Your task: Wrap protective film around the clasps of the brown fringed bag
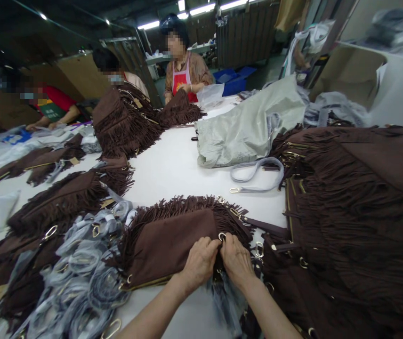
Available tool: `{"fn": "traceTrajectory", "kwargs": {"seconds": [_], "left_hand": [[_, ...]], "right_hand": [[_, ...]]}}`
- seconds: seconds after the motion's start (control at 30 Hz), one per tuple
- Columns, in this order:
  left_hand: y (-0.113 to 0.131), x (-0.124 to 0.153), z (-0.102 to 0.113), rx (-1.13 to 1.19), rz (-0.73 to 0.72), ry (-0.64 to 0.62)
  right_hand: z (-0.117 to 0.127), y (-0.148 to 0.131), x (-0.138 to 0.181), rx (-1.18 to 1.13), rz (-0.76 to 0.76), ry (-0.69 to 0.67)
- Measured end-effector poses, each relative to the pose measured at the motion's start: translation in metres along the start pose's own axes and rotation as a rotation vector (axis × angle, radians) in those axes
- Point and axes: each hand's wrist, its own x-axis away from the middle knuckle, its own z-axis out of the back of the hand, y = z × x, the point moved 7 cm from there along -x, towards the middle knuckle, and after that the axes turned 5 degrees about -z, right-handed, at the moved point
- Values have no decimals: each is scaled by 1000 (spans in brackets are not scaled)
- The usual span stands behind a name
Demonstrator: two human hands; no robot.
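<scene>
A brown suede bag with fringe lies on the white table right in front of me. My left hand and my right hand meet at the bag's right corner. Both have fingers pinched closed around a small metal ring on the bag's edge. A grey wrapped strap hangs under my hands.
A pile of grey wrapped straps with gold clasps lies at the left. Stacks of brown fringed bags fill the right, with more further back. A grey dust bag lies ahead. Three people work at the far side.
</scene>
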Motion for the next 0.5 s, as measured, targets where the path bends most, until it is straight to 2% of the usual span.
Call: {"fn": "traceTrajectory", "kwargs": {"seconds": [0.27, 0.5], "left_hand": [[1, 0, 0, 34, -3, 14], [-3, 0, 0, 76, 18, 47]], "right_hand": [[5, -1, 1, 34, 45, -28], [6, -2, 12, 65, 81, 69]]}}
